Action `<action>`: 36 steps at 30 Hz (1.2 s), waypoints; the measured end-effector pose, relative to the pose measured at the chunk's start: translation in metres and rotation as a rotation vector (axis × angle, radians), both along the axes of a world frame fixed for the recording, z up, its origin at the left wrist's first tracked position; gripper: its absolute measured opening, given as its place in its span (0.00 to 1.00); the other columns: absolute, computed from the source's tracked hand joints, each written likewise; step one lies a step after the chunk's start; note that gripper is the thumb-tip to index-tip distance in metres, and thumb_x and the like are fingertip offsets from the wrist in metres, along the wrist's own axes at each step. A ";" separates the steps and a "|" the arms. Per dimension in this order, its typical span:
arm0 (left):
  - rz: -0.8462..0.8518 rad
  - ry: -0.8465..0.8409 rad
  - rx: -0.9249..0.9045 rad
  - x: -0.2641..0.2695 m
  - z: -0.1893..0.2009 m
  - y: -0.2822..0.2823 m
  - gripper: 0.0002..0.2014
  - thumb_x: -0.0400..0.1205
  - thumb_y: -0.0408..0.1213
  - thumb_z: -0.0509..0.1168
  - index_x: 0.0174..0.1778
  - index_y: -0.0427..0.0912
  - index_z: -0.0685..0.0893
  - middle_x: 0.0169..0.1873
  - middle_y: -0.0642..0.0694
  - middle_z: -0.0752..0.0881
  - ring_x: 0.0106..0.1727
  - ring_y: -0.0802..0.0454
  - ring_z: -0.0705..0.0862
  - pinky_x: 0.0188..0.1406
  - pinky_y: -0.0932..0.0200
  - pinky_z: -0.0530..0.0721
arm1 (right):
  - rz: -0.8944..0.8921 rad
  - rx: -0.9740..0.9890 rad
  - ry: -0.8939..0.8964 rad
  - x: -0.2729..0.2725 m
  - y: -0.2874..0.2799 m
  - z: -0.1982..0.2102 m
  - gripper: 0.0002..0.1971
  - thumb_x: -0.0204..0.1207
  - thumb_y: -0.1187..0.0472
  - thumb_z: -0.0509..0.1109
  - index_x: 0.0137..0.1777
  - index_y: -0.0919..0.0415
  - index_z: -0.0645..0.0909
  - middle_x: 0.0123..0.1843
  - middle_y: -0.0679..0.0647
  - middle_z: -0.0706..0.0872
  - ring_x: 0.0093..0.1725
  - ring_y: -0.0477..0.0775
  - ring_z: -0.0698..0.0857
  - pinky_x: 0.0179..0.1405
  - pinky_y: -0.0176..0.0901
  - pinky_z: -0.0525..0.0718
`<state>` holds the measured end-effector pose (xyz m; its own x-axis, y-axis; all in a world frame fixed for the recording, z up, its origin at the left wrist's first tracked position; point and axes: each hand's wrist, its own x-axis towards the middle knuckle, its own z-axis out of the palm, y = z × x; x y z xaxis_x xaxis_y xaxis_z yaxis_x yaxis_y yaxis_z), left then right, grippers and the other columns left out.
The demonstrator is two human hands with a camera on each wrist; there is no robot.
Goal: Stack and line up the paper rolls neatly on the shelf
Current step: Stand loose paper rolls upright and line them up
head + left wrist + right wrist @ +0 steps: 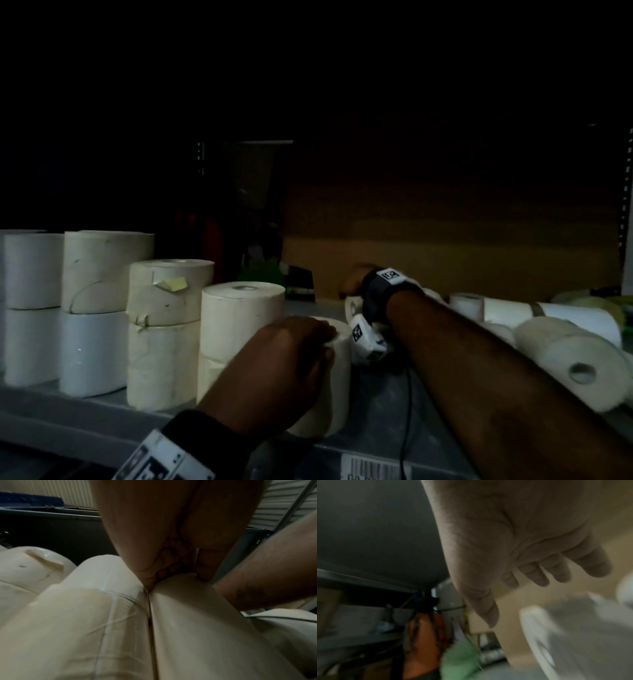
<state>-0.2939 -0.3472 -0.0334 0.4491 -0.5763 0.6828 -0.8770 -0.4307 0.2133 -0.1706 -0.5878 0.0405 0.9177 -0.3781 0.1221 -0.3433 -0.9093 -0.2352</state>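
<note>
Two-high stacks of white and cream paper rolls (168,298) stand in a row at the left of the grey shelf (102,407). To the right of the last stack (241,318) stands an upright roll (337,380) near the front edge. My left hand (329,339) grips its top rim, fingers curled over the edge (173,573), and this roll (214,635) touches the stack beside it. My right hand (349,284) reaches further back, open, fingers spread (513,599) over a small roll (556,635) lying on its side (352,308).
Several loose rolls (575,366) lie on their sides at the right of the shelf. A cardboard box (445,246) stands along the back. Green and dark items (263,274) sit behind the stacks. A black cable (406,428) hangs from my right wrist.
</note>
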 end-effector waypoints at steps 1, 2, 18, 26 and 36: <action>-0.006 0.001 -0.009 0.001 -0.001 0.000 0.16 0.82 0.45 0.66 0.66 0.56 0.84 0.63 0.59 0.85 0.63 0.66 0.80 0.60 0.81 0.70 | -0.004 -0.013 0.028 0.007 -0.006 -0.006 0.17 0.74 0.53 0.78 0.62 0.55 0.87 0.64 0.54 0.88 0.56 0.59 0.87 0.59 0.53 0.87; -0.012 0.002 -0.015 0.002 -0.001 0.000 0.16 0.82 0.45 0.66 0.66 0.55 0.84 0.62 0.59 0.85 0.63 0.66 0.80 0.61 0.78 0.72 | -0.002 -0.029 0.058 0.010 -0.011 -0.012 0.18 0.72 0.53 0.79 0.62 0.53 0.87 0.64 0.53 0.88 0.56 0.59 0.87 0.59 0.53 0.87; -0.031 0.030 -0.063 0.004 -0.003 0.000 0.15 0.81 0.43 0.69 0.64 0.55 0.85 0.61 0.60 0.86 0.61 0.68 0.81 0.56 0.84 0.70 | -0.073 -0.003 0.253 -0.038 -0.022 -0.002 0.23 0.65 0.40 0.80 0.54 0.55 0.89 0.52 0.53 0.92 0.43 0.55 0.91 0.38 0.44 0.86; -0.026 0.021 -0.045 0.002 0.000 0.000 0.15 0.81 0.41 0.68 0.65 0.52 0.86 0.62 0.55 0.87 0.61 0.62 0.82 0.52 0.87 0.66 | -0.079 0.022 0.364 -0.051 -0.008 -0.007 0.18 0.60 0.46 0.80 0.42 0.59 0.91 0.39 0.55 0.94 0.38 0.58 0.93 0.36 0.46 0.87; -0.037 0.076 -0.005 -0.002 0.002 0.005 0.16 0.83 0.41 0.66 0.67 0.49 0.84 0.64 0.52 0.86 0.63 0.59 0.82 0.54 0.78 0.69 | 0.018 0.027 0.008 -0.102 0.008 -0.026 0.09 0.61 0.53 0.80 0.39 0.56 0.88 0.44 0.54 0.90 0.40 0.54 0.87 0.39 0.42 0.83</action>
